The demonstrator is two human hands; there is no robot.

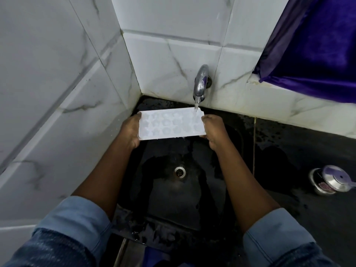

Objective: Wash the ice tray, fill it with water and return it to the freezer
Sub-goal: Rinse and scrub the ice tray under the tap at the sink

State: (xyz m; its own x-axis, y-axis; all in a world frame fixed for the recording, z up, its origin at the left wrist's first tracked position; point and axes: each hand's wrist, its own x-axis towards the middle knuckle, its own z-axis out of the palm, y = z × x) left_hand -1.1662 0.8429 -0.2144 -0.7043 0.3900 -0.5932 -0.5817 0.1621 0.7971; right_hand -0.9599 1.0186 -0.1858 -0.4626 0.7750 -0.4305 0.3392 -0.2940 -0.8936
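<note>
Denim-blue sleeves, two of them, the left sleeve (77,224) and the right sleeve (279,237), are rolled back from the forearms at the near edge. Below and between the arms lies one black sink (169,205) with a single metal drain (180,171), nearer than both hands. To the right of the right hand and nearer the person, one steel pot (330,180) with a lid stands on the wet black surface (308,143).

Both hands are raised over the sink. The left hand (130,132) grips one short end of the ice tray (171,124), fingers curled round its edge. The right hand (213,132) grips the opposite short end in the same curled way.

One white tray spans the gap between the hands, its long axis running from hand to hand and its moulded cups facing up.

Beyond the right hand, one chrome tap (201,81) juts from the white marbled tile wall (173,60). Its water (196,106) lands on the tray's far corner beside that hand. One purple cloth (317,45) hangs farther right.
</note>
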